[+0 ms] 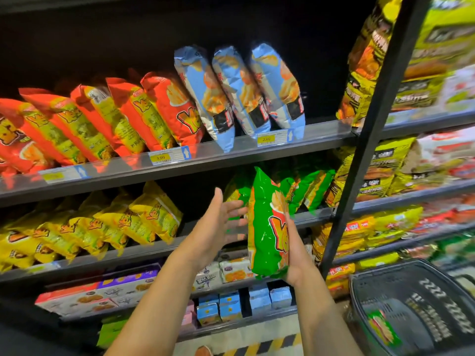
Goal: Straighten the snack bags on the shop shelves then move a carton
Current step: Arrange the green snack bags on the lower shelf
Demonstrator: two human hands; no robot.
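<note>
My right hand [293,250] grips a green snack bag [267,227] upright in front of the middle shelf [316,214]. More green bags [316,188] stand behind it on that shelf. My left hand [221,222] is raised just left of the bag, fingers straight and spread, its fingertips close to the bag's left edge. To the left on the same shelf leans a row of yellow bags [108,224]. Red bags [102,119] and light blue bags [241,93] lean leftward on the shelf above.
A black shopping basket [416,307] with a green packet inside sits at lower right. A black upright post [372,129] divides off shelves of yellow-green packets [421,80]. Cookie boxes [108,291] and small blue cartons [231,307] fill the lower shelves.
</note>
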